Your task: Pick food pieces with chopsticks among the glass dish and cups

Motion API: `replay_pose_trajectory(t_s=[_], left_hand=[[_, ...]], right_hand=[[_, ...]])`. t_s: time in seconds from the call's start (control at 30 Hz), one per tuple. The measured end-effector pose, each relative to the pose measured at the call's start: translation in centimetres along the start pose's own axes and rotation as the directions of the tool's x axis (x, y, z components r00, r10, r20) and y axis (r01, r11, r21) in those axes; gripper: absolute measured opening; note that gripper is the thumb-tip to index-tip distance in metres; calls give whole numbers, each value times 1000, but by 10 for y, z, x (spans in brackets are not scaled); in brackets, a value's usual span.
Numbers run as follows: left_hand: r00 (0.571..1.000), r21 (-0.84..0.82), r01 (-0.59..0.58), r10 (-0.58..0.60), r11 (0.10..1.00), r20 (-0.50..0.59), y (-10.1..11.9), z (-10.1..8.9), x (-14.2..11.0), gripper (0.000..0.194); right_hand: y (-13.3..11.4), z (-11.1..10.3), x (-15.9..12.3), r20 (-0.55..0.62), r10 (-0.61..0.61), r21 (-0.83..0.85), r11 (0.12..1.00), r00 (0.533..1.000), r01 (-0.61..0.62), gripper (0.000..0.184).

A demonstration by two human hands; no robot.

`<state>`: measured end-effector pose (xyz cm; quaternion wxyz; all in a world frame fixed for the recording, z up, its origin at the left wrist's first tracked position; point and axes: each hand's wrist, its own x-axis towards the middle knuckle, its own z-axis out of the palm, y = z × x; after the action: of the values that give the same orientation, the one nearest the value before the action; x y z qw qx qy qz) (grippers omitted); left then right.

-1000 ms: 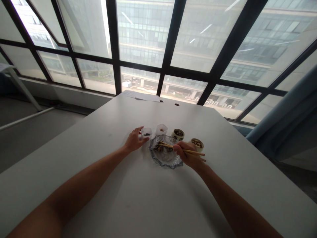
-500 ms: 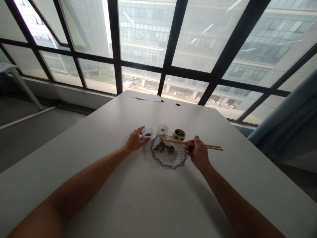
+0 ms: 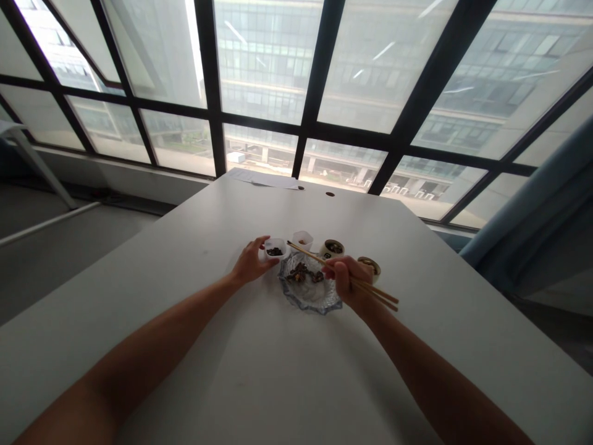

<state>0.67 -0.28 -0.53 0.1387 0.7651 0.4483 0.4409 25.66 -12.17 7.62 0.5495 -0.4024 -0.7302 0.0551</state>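
Note:
A clear glass plate (image 3: 311, 295) with dark food bits sits mid-table. My right hand (image 3: 348, 281) grips a pair of wooden chopsticks (image 3: 340, 275), whose tips reach up and left over the plate toward a small white cup (image 3: 302, 241). My left hand (image 3: 251, 261) curls its fingers round another small white cup (image 3: 275, 249) that holds dark pieces. Two round cups stand to the right: one (image 3: 332, 248) behind the plate, the other (image 3: 370, 266) partly behind my right hand.
The white table (image 3: 278, 371) runs to a wall of large windows (image 3: 296, 93). A sheet of paper (image 3: 264, 178) lies at its far edge beside two small holes. A blue curtain (image 3: 532, 210) hangs at the right. A table leg (image 3: 32, 161) stands at the left.
My right hand swung out to the right with the chopsticks level, then came back over the plate; the tips now point toward the white cups. My left hand stayed at its cup.

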Motion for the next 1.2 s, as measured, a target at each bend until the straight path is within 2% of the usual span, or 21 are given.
replay_pose_trajectory(t_s=[0.07, 0.2, 0.27, 0.33, 0.43, 0.5, 0.6, 0.7, 0.8, 1.03, 1.2], left_hand=[[1000, -5, -5, 5, 1000, -4, 1, 0, 0, 67], [1000, -15, -18, 18, 1000, -6, 2, -1, 0, 66], [1000, -15, -14, 14, 1000, 0, 3, -1, 0, 65], [1000, -14, -8, 8, 1000, 4, 3, 0, 0, 65], [1000, -9, 3, -2, 1000, 14, 2, 0, 0, 64], [1000, -7, 9, -9, 1000, 19, 1, 1, 0, 64], [1000, -9, 12, -12, 1000, 14, 0, 1, 0, 65], [1000, -16, 9, -9, 1000, 7, -2, 2, 0, 65], [1000, -18, 7, -7, 1000, 7, -2, 1, 0, 66], [1000, -6, 13, -13, 1000, 18, 0, 0, 0, 66], [1000, -2, 13, -13, 1000, 20, 1, 0, 0, 65]], right_hand=[[-3, 12, 7, 88, -63, -41, 997, 994, 67, 36], [0, 28, 18, 259, -17, -59, 998, 966, 33, 35], [1, 27, 17, 230, 38, -70, 997, 972, -23, 39], [2, 21, 12, 124, 107, -54, 993, 987, -101, 43], [2, 5, 2, 21, 207, 27, 978, 978, -208, 48], [3, -4, -2, 35, 219, 49, 974, 975, -221, 50], [4, -12, -5, 158, 173, 4, 984, 972, -176, 51], [8, -14, -5, 264, 142, -38, 990, 954, -137, 51], [15, -11, -4, 295, 167, -12, 985, 941, -172, 48], [29, -7, -5, 219, 312, 139, 928, 924, -346, 48], [32, -6, -9, 107, 422, 192, 880, 900, -435, 54]])
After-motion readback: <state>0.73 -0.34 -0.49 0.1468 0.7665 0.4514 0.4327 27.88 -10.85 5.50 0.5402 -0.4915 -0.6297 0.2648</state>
